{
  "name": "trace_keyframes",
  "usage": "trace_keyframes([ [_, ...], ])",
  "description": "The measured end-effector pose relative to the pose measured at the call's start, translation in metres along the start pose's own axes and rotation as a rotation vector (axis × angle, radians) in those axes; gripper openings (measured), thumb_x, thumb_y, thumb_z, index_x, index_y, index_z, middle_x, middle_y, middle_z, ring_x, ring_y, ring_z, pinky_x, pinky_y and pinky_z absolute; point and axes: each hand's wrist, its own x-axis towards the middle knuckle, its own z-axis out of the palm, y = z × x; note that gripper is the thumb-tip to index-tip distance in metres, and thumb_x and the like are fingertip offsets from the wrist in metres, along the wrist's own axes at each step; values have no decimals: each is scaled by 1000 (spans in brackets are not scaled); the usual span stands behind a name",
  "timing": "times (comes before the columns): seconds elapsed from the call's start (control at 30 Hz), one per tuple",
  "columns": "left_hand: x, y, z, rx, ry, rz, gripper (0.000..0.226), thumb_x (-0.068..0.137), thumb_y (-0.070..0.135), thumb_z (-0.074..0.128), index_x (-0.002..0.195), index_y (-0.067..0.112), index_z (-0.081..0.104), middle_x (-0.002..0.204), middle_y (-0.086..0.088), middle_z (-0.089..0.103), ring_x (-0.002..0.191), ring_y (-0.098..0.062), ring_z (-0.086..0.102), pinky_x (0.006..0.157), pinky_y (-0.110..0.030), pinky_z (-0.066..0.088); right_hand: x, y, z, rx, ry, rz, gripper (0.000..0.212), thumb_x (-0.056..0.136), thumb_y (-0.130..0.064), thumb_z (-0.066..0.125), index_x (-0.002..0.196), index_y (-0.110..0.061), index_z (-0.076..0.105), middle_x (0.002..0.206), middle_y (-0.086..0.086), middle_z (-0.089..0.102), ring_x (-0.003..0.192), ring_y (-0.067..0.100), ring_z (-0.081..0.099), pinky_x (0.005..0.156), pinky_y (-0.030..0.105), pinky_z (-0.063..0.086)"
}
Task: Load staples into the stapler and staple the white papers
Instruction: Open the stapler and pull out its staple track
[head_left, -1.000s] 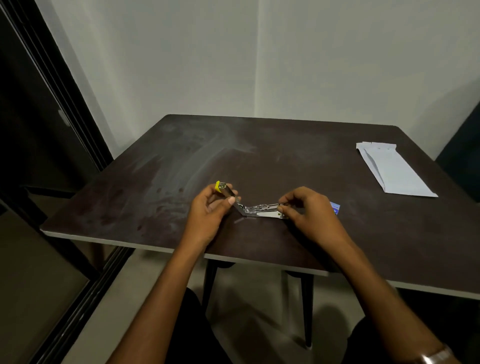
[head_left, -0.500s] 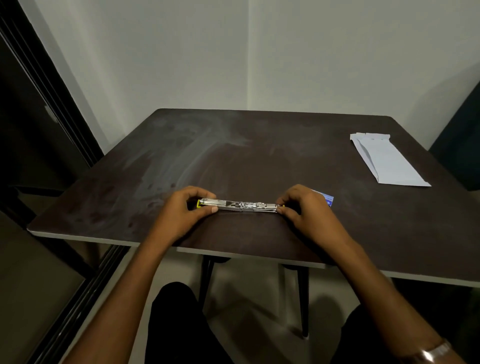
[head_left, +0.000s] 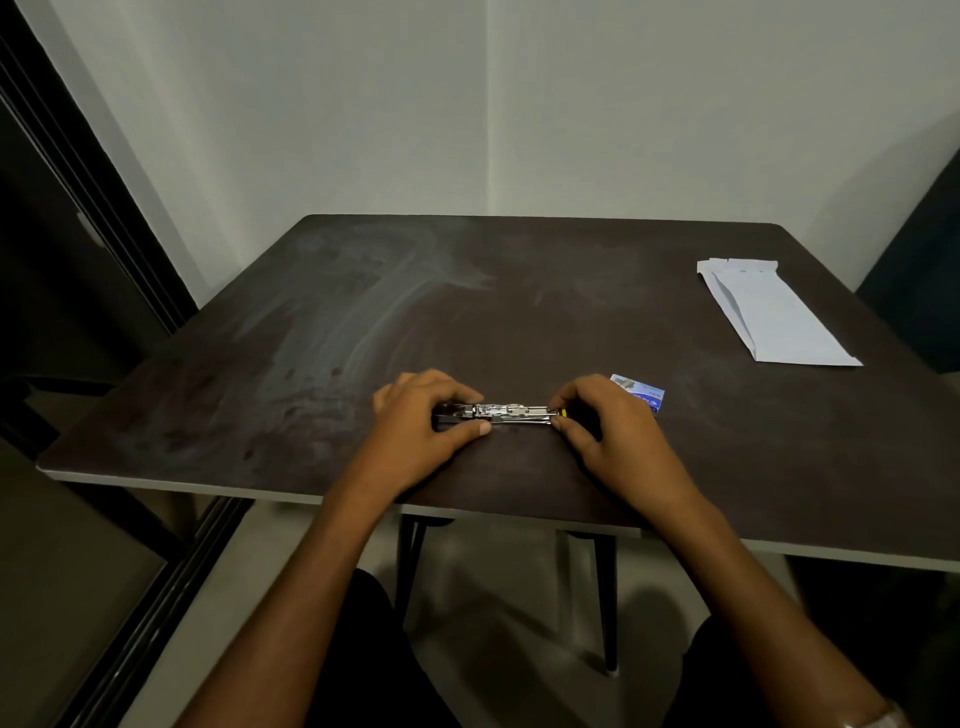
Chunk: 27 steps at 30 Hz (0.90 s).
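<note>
Head view: my left hand (head_left: 415, 415) pinches one end of the stapler (head_left: 501, 413), thumb in front, fingers curled behind. My right hand (head_left: 602, 421) grips the other end, by the yellow tip. It lies flat near the table (head_left: 311, 322) front edge, metal track up. Staple box (head_left: 640, 392) sits just behind my right hand. Papers (head_left: 774, 317) wait far right, untouched. Loading's underway, I'd say; stapling's all ahead.
</note>
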Motion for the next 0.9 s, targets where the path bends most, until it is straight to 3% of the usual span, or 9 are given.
trace_keyframes([
  [0.13, -2, 3, 10, -57, 46, -7, 14, 79, 40, 71, 93, 41, 70, 98, 16, 63, 100, -3, 48, 91, -31, 23, -1, 0, 0, -16, -1, -1, 6, 87, -14, 63, 90, -19, 63, 93, -5, 63, 85, 5, 55, 75, 3, 36],
  [0.43, -1, 1, 10, -68, 28, -21, 14, 78, 42, 71, 93, 42, 70, 99, 18, 62, 101, -2, 47, 92, -29, 20, -1, 0, 0, -47, 8, -1, 5, 86, -14, 65, 90, -17, 65, 93, -4, 65, 86, 8, 57, 76, 6, 37],
  [0.77, -1, 2, 10, -53, 20, -18, 13, 80, 43, 69, 93, 45, 69, 99, 18, 61, 102, -1, 44, 91, -28, 18, 3, -5, 2, -9, -30, 29, 12, 82, -14, 70, 91, -22, 71, 100, -8, 58, 91, 4, 54, 78, 0, 33],
  [0.9, 0, 1, 11, -46, 24, -17, 14, 80, 43, 69, 93, 44, 70, 100, 17, 62, 104, -2, 45, 89, -28, 17, 8, -13, 6, 0, -64, 31, 12, 80, -16, 72, 91, -20, 72, 103, -7, 55, 96, 7, 52, 81, 6, 32],
])
